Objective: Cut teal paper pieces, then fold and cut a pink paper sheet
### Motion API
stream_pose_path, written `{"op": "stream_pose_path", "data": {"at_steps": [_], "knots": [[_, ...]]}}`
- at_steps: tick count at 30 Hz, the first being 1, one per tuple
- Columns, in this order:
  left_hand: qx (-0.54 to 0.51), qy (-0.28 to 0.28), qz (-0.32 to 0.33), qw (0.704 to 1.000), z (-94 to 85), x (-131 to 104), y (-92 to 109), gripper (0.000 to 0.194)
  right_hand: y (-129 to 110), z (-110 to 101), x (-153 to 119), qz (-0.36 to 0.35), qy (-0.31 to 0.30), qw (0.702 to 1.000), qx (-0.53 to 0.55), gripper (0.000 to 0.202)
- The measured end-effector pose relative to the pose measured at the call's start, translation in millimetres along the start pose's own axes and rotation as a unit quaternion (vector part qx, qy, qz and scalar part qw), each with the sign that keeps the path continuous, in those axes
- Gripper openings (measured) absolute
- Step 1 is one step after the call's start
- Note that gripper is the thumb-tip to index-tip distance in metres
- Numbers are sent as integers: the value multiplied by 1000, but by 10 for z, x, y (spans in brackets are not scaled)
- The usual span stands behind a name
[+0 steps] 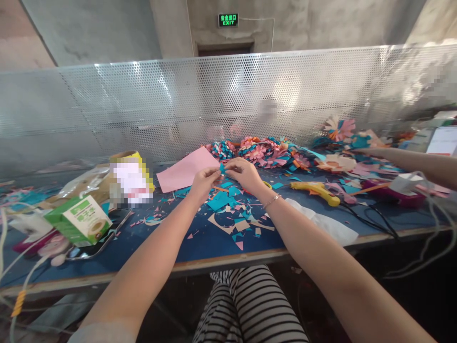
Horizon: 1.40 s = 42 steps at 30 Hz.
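Firstly, head view, landmark: one pink paper sheet (pixel 178 174), lying flat on the blue-topped worktable (pixel 143 247).

Left hand (pixel 205 182): at the sheet's right edge, fingers drawn together in a pinch. Right hand (pixel 247 175): farther right of the sheet, thumb and fingers likewise closed, bracelet (pixel 271 201) at the wrist. Between both sets of fingertips, one small blue paper piece (pixel 222 168), just right of the sheet, gripped by the two hands; its exact shape is partly hidden.

Paper offcuts (pixel 219 201), blue, cream and pink: scattered nearer the person than the sheet and to its right. Fringed paper flowers (pixel 254 151), pink, blue and orange: heaped behind and right of the sheet. Yellow glue gun (pixel 326 194), with black cable: well right of the sheet. White translucent film (pixel 321 224): right of the sheet, nearer the table edge. Green carton (pixel 80 220), tilted: left of the sheet, nearer the person. Perforated metal screen (pixel 232 95): behind the sheet. Another person's forearm (pixel 417 163): far right of the sheet; grip unclear.
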<state>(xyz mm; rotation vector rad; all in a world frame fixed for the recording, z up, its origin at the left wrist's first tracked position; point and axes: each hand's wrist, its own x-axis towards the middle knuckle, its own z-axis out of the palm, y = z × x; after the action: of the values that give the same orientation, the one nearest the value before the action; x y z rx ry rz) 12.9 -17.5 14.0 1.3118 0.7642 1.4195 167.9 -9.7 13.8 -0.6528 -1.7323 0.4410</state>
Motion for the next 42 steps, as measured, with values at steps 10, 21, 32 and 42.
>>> {"op": "stream_pose_path", "data": {"at_steps": [10,21,32,42], "knots": [[2,-15,-36,999,24,-46,30,23,26,20,-5,33,-28,999,23,7],[17,-16,-18,1000,46,-53,30,18,97,75,-26,50,-1,998,33,11],[15,-25,-17,999,61,-62,31,22,82,68,-20,48,10,999,14,7],[36,-22,-9,999,48,-39,2,23,82,89,-18,50,25,998,-1,6]]}}
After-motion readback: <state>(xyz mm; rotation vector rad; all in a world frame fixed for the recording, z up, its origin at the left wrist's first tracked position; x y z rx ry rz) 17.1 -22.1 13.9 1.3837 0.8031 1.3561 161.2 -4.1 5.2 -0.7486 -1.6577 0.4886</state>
